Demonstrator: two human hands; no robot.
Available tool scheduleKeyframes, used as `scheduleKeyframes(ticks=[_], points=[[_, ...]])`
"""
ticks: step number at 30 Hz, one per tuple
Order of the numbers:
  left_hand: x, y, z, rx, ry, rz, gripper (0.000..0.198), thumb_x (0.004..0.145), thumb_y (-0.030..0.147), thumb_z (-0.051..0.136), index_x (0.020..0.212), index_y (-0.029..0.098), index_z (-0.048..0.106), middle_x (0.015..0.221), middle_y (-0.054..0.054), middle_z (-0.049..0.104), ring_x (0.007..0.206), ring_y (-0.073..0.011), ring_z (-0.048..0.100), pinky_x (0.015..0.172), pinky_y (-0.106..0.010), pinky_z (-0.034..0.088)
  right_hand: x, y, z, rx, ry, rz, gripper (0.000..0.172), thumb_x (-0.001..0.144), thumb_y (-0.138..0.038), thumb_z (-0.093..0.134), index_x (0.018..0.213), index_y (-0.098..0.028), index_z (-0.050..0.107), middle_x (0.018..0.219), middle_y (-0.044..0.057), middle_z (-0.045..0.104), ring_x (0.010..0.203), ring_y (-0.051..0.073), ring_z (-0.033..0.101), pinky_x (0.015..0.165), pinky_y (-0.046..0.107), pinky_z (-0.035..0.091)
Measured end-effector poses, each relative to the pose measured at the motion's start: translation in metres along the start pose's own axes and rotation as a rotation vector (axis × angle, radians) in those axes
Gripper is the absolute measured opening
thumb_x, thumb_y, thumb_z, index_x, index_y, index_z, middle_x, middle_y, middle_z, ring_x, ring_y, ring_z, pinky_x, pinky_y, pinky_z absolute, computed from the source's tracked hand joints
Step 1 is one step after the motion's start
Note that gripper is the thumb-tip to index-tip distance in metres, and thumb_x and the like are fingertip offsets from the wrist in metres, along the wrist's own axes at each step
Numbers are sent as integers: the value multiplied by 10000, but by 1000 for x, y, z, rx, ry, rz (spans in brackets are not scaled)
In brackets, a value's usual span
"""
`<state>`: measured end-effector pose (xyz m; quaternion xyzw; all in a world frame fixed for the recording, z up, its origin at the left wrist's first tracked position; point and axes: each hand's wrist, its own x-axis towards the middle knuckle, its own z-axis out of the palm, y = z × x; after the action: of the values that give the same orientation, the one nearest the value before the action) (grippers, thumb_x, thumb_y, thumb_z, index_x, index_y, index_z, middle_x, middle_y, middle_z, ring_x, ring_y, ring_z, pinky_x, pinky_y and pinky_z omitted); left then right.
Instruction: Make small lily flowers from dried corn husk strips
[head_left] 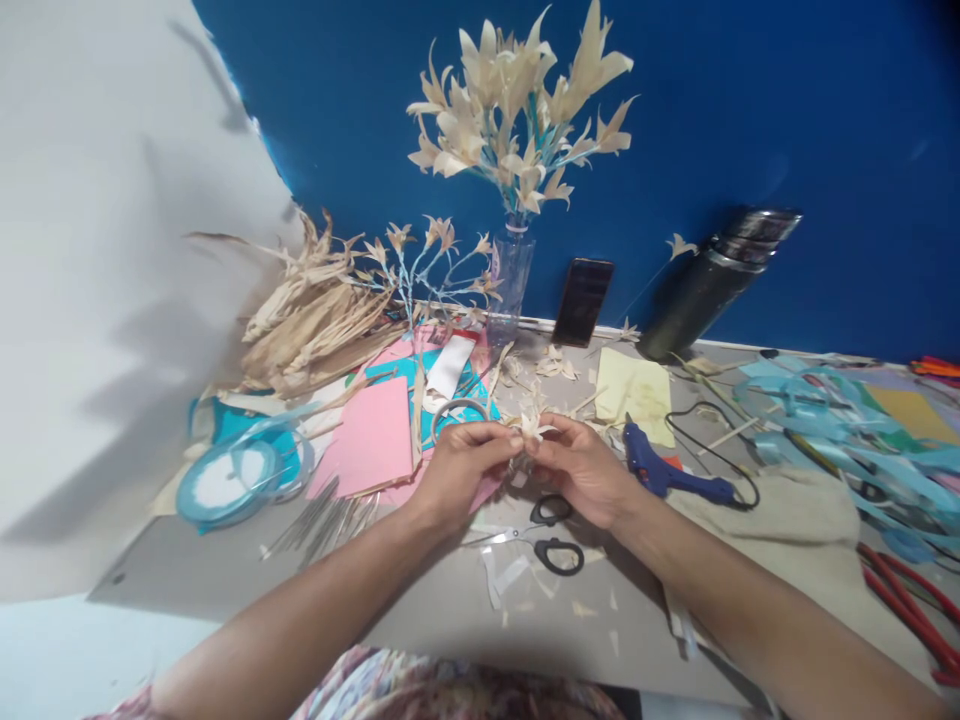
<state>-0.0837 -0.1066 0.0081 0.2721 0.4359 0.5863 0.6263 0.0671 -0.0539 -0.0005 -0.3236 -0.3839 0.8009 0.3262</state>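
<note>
A small cream flower (535,428), apparently made of dried husk, is pinched between my two hands above the middle of the table. My left hand (466,465) grips it from the left with thumb and forefinger. From the right, my right hand (581,465) holds its other side, fingers curled beneath. The fingertips nearly meet, and the flower's base is partly hidden by them. Just below the hands lie scissors (556,557) with black handles, their blades pointing left. Paper and husk scraps are scattered around them.
Dried husks (315,335), a ribbon roll (225,482), pink paper (373,437) and wires (322,525) lie left. Behind stand a bottle (513,280) of husk flowers, a phone (583,302) and a dark flask (709,290). A blue glue gun (671,470), blue ribbons (817,400) and red-handled pliers (904,605) lie right.
</note>
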Motion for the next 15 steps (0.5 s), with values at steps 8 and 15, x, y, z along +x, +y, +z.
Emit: scheduleKeyframes(ticks=[8, 15], points=[[5, 0, -4, -247, -77, -383, 120, 656, 116, 733, 676, 122, 615, 587, 17, 561, 449, -40, 426, 445, -167, 328, 0, 1, -2, -64, -72, -45, 344, 633, -296, 893, 875, -191, 673, 746, -4, 710, 668, 130, 660, 621, 238, 488], [3, -7, -2, -254, -101, -265, 164, 672, 158, 764, 687, 126, 603, 547, 35, 517, 425, -29, 383, 412, -158, 241, 0, 0, -2, -118, -21, -76, 434, 582, -305, 919, 909, -197, 654, 724, -25, 678, 640, 121, 631, 623, 237, 500]])
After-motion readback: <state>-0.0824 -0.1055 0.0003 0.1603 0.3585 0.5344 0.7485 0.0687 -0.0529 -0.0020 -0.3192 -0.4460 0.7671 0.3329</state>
